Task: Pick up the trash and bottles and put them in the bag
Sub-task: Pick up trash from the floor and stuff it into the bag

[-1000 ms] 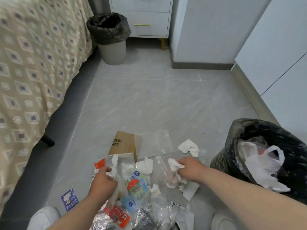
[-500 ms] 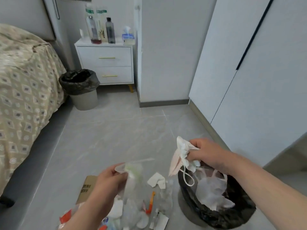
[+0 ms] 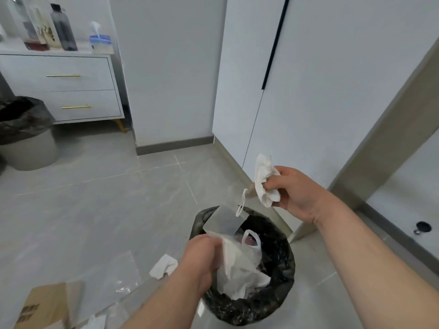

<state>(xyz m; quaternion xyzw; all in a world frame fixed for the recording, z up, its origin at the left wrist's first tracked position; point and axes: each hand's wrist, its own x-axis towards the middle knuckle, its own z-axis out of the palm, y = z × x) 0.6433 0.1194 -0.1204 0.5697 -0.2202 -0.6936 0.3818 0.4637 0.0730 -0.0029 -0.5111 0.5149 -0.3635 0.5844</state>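
Head view: black bag [image 3: 285, 276] stands open on the floor [image 3: 95, 198], with a white plastic bag [image 3: 240, 269] inside it. Left hand [image 3: 202, 260] is at the bag's left rim, fingers curled round a clear plastic wrapper [image 3: 224, 222] that sticks up over the bag's mouth. Right hand [image 3: 299, 193] is above the bag's far-right edge, pinching a crumpled white mask [image 3: 264, 184]; its ear loop dangles down to the wrapper. On the floor left of the bag: crumpled tissue [image 3: 164, 265] just beside it, clear plastic sheet [image 3: 123, 271] next, brown cardboard [image 3: 45, 302] farthest. Well beyond the bag, far left: lined bin [image 3: 26, 138], bottles [image 3: 63, 29] on a nightstand [image 3: 78, 91].
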